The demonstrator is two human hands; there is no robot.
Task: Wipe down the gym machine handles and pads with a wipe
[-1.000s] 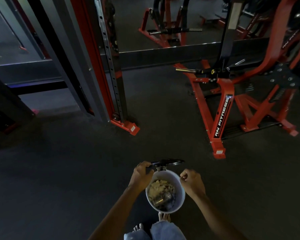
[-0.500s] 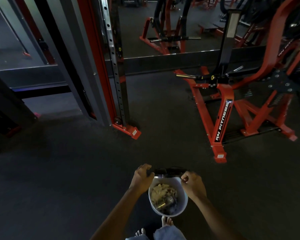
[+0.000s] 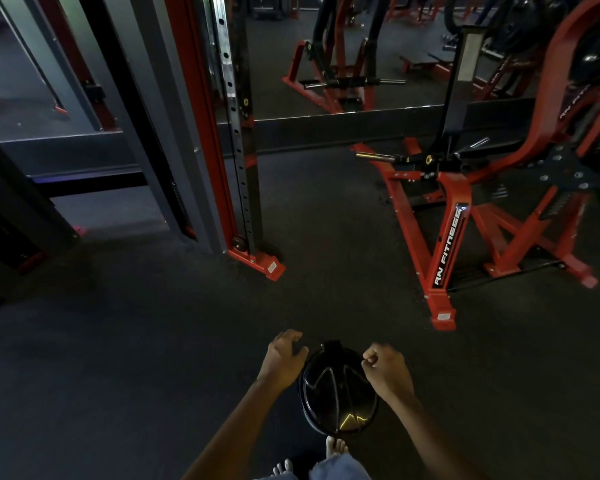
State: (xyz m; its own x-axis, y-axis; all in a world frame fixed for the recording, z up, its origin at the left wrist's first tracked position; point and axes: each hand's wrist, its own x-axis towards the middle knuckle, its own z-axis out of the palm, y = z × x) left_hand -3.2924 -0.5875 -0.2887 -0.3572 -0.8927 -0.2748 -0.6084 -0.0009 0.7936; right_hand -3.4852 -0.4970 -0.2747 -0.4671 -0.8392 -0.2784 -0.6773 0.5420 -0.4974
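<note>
While the black lid (image 3: 338,393) sits closed over the wipe tub down by the person's bare feet, the left hand (image 3: 280,358) touches its edge with loosely curled fingers and the right hand (image 3: 387,370) is fisted at its rim; can't tell if it's gripping anything.

A glossy black lid (image 3: 338,393) with raised zigzag lines and a yellow glint is seen over the dark grey floor (image 3: 118,341). The machine frame (image 3: 444,244) is painted red, with white lettering on a black strip. Pale blue trouser hems (image 3: 336,469) are shown.
</note>
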